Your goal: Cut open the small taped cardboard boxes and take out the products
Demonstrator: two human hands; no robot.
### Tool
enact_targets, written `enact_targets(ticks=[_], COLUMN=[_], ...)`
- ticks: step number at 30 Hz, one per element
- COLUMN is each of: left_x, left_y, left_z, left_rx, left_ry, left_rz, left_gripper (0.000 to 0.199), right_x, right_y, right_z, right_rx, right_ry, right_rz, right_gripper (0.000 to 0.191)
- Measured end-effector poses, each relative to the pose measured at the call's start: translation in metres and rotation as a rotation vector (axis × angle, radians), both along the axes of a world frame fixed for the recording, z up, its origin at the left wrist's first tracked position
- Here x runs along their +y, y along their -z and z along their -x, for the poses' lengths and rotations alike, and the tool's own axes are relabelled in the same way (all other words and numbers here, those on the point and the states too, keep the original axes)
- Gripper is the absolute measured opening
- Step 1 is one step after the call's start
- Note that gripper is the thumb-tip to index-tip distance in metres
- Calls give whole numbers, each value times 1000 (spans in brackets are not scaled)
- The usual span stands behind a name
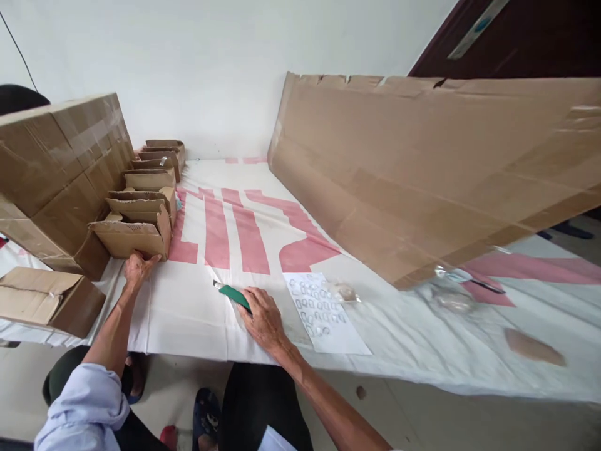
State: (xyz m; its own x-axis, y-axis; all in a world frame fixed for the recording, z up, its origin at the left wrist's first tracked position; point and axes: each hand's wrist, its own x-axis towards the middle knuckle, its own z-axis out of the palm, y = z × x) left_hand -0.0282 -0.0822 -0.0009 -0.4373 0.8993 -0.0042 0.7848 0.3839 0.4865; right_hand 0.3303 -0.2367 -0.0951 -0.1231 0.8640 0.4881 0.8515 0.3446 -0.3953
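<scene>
My left hand is at the near bottom edge of an open cardboard box, the front one in a row along the left side of the table. Its fingers reach around the box's lower edge, partly hidden against the cardboard. In my right hand is a green utility knife, its tip pointing left, above the white tablecloth. Just right of that hand lies a white sheet with rows of small outlined shapes on it.
Behind the row, large taped cartons stand at left. A closed small box sits near the front left edge. One big cardboard panel leans across the right. Clear plastic bags and a brown cardboard scrap lie at right.
</scene>
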Motion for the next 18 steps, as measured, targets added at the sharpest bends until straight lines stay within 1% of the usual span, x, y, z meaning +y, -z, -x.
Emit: enact_targets(ticks=[2,4,10,18], left_x=[5,9,18,20], left_y=[-1,-1,-4,-8], left_z=[1,3,5,3], left_rx=[12,18,19,-15], left_ry=[-1,-1,-1,8], left_rz=[14,23,36,24], left_gripper=[46,41,39,40], right_x=[1,1,3,5], right_y=[2,3,5,6], right_z=[0,1,2,2], right_rx=[-1,0,2,-6], right_ry=[-3,-2,-2,4], right_rz=[-17,-32,-51,-63], right_gripper=[31,31,31,28])
